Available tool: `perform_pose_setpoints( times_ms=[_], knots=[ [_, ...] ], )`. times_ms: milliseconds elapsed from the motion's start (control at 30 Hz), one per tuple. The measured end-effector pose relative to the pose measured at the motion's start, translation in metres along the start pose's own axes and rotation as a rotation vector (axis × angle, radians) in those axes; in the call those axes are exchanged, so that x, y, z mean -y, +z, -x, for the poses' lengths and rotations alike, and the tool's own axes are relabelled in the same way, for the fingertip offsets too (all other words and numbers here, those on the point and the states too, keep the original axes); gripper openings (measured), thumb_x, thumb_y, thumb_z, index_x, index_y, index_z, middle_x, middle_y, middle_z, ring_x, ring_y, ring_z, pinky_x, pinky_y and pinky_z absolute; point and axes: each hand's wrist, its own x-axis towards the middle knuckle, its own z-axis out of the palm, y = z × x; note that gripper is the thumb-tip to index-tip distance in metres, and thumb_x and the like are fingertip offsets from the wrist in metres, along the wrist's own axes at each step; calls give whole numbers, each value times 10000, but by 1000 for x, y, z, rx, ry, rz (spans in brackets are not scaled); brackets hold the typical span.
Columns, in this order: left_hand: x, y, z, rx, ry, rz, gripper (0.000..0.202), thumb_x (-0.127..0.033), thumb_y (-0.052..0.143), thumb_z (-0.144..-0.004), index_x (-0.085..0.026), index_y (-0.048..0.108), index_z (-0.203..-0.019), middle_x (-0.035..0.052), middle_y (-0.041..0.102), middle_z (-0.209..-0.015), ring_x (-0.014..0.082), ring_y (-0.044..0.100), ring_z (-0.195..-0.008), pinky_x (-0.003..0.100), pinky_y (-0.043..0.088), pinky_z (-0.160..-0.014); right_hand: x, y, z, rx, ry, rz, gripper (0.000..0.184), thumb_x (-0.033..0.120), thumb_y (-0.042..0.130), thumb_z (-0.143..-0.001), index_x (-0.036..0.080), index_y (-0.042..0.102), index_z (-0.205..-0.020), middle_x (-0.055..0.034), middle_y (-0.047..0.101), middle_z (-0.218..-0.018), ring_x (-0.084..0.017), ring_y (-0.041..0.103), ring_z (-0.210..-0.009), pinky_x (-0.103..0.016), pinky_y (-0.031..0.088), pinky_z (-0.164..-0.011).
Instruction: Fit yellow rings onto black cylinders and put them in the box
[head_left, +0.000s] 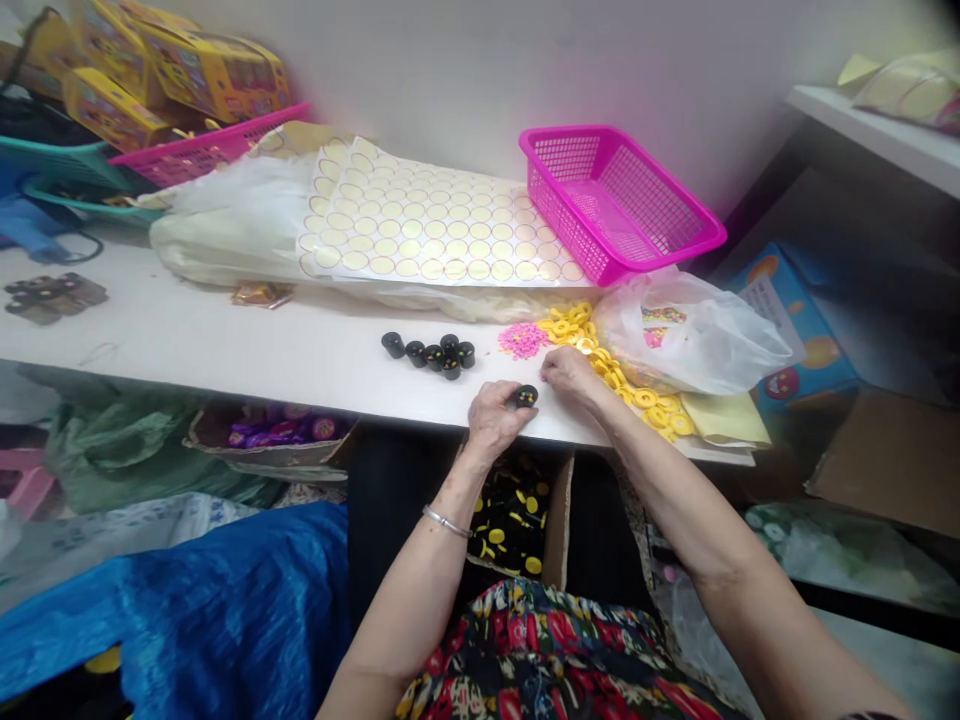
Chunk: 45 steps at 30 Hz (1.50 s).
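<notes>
Now, near table edge point(420, 415), left fingers point(520, 415) pinch black cup point(527, 396); right fingers point(552, 367) pressed together, gap between.

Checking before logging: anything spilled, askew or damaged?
Nothing visibly damaged. The yellow rings lie in a loose, uneven heap beside the plastic bag, so they could look spilled, though possibly placed there deliberately.

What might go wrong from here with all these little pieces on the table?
The left hand holds a black cup near the front edge of the table; if it slipped, it might fall into the box below. The pink bits lie loose right beside the yellow rings, so a careless brush of the right hand could mix or scatter them.
</notes>
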Motion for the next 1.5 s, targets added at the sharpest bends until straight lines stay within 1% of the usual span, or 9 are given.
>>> perform_pose_setpoints(
  times_ms=[233,300,433,567,800,1000,1133,1333,1500],
  knots=[
    [-4,-2,0,5,-11,-16,294,-281,758,-571,-235,674,-849,-6,637,-797,171,549,-788,297,461,-721,-3,7,17,-96,-103,74,172,159,508,-764,165,670,-822,-72,641,-897,-180,557,-851,-255,380,-708],
    [-6,-2,1,5,-16,-27,291,-287,756,-575,-238,675,-850,-6,637,-799,170,548,-787,293,458,-719,0,7,23,-158,-141,-1,168,142,486,-772,159,651,-799,-62,622,-865,-170,548,-825,-257,383,-717],
    [-6,-1,2,6,-11,-57,274,-332,729,-611,-245,675,-865,-6,635,-793,167,549,-797,285,448,-723,5,7,36,-219,-336,-232,140,154,486,-780,164,621,-745,-25,575,-776,-140,522,-755,-246,388,-712],
    [-5,1,2,-4,12,-76,247,-313,712,-620,-243,675,-853,-9,623,-759,163,540,-780,270,433,-685,9,7,43,-201,-457,-182,167,147,490,-787,171,637,-712,-27,538,-754,-148,494,-769,-247,364,-694],
    [-6,-1,1,12,43,-71,193,-266,690,-619,-244,673,-810,-11,616,-736,161,528,-760,270,427,-680,18,-1,46,-155,-472,90,235,166,450,-836,151,654,-721,-55,555,-784,-165,467,-768,-267,319,-666],
    [-9,-4,-1,47,41,-81,152,-263,673,-638,-255,666,-790,-10,639,-765,174,539,-816,282,430,-730,28,-1,46,-112,-370,210,213,160,444,-821,153,630,-717,-64,566,-798,-169,476,-764,-268,297,-633],
    [-11,-6,-2,49,38,-86,131,-267,666,-649,-247,663,-779,-5,644,-769,180,541,-817,290,429,-737,29,3,46,-135,-362,185,186,142,446,-806,152,605,-712,-64,559,-785,-167,478,-741,-267,299,-616],
    [-9,-3,0,40,49,-92,157,-315,684,-654,-250,665,-795,-7,647,-781,174,533,-805,283,424,-721,16,2,44,-242,-368,-190,151,127,442,-805,165,564,-725,-24,539,-773,-137,500,-752,-234,367,-690],
    [-7,-2,1,20,59,-68,145,-303,678,-652,-249,663,-786,-15,634,-737,162,520,-761,274,414,-686,14,-1,42,-174,-454,-17,164,164,455,-823,167,592,-731,-34,535,-782,-153,484,-761,-252,331,-665]
  ],
)
